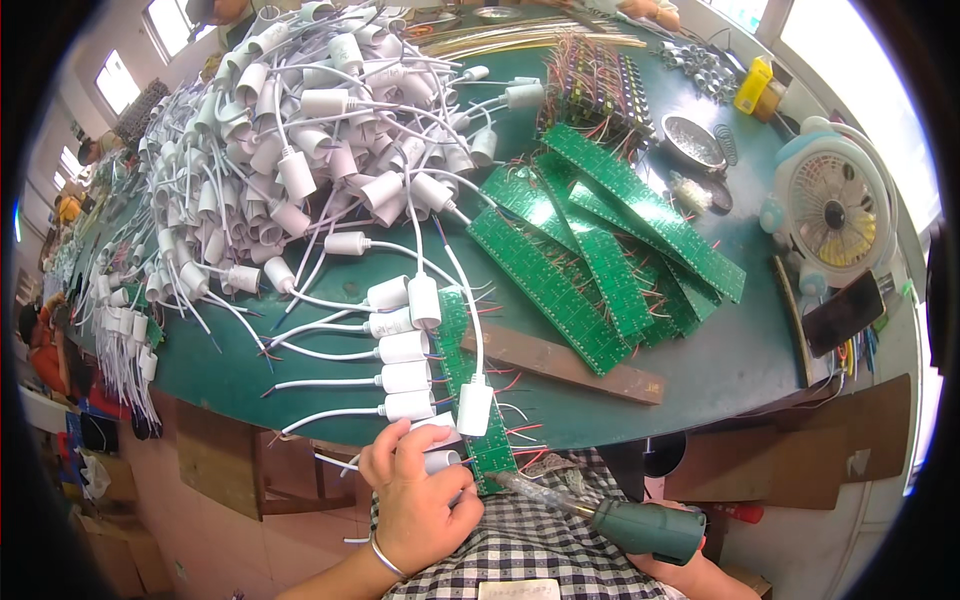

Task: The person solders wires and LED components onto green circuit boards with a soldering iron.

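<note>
My left hand (425,500), with a bangle at the wrist, curls its fingers around a white lamp holder (440,461) at the near end of a row. Its thumb lies by the edge of a narrow green circuit board (484,452). Several more white lamp holders (405,376) line the board's left side, their cables pointing left; thin wires stick out on the right. My right hand (690,572), partly hidden, grips a dark green handheld tool (650,530) like a soldering gun. Its narrow front end points left at the board's near end. Another lamp holder (474,405) lies across the board.
A large heap of white corded lamp holders (290,130) covers the left of the green table (700,385). Stacked green boards (560,270) and a brown bar (570,365) lie right of centre. A fan (835,210), phone (845,313) and metal bowl (692,142) stand farther right.
</note>
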A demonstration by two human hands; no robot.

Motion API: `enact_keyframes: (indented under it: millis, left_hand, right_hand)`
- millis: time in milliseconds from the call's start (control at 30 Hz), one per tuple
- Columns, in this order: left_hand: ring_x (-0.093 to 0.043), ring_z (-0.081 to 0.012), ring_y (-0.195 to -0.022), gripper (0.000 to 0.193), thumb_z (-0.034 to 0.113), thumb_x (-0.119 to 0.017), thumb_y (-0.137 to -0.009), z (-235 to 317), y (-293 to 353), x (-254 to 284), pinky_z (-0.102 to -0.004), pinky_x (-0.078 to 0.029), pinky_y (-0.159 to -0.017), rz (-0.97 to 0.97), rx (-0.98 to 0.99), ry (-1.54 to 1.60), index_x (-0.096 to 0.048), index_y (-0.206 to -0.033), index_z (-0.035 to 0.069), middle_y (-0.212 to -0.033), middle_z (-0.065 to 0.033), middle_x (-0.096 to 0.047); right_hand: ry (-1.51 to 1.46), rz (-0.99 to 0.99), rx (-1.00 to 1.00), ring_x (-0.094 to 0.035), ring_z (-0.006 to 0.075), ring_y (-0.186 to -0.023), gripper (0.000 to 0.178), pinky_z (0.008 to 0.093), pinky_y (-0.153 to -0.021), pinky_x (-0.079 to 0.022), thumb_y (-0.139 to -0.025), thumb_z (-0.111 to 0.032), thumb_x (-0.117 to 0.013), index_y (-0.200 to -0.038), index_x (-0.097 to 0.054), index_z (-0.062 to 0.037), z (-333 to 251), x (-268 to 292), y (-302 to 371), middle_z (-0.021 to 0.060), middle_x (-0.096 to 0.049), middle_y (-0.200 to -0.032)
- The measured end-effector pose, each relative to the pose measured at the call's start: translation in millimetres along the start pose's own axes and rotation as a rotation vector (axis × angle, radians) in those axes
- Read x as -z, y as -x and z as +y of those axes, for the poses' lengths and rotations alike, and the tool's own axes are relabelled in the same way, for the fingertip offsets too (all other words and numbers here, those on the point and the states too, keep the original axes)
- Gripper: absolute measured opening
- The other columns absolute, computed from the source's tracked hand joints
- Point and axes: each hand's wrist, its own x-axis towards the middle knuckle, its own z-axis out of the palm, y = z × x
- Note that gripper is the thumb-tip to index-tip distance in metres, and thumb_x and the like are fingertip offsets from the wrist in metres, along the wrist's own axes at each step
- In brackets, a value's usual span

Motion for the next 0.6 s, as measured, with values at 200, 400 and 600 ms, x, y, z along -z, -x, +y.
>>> enact_keyframes:
  millis: [200,400,600]
  left_hand:
    - [-0.031,-0.0424,-0.119,0.006,0.014,-0.068,-0.062,-0.7,-1.7,3.0,-0.0531,-0.021,-0.097,-0.038,-0.013,-0.018,-0.063,-0.066,0.013,-0.121,-0.0087,-0.043]
    - [-0.03,-0.0415,-0.119,0.006,0.014,-0.068,-0.062,-0.6,-4.1,4.3,-0.053,-0.02,-0.097,-0.054,-0.023,-0.027,-0.064,-0.066,0.013,-0.121,-0.0082,-0.044]
    - [-0.03,-0.0409,-0.117,0.007,0.014,-0.068,-0.061,-0.1,-5.3,5.6,-0.0528,-0.02,-0.097,-0.058,-0.039,-0.054,-0.064,-0.066,0.013,-0.122,-0.0081,-0.043]
  right_hand:
    - [0.101,-0.027,0.092,-0.061,0.0245,-0.083,0.021,0.0352,-0.077,-0.046,-0.072,-0.01,-0.069,-0.092,-0.067,-0.007,4.6,-2.2,-0.8,0.0072,-0.066,-0.093]
    - [-0.184,-0.034,-0.181,-0.062,0.0221,-0.089,0.027,0.0322,-0.08,-0.045,-0.071,-0.006,-0.069,-0.098,-0.067,-0.0075,-6.5,-3.0,4.3,0.0043,-0.067,-0.096]
    - [-0.039,-0.13,-0.089,-0.062,0.0217,-0.094,0.032,0.0322,-0.083,-0.046,-0.071,-0.005,-0.07,-0.103,-0.067,-0.007,-7.6,3.0,3.0,0.0048,-0.067,-0.1]
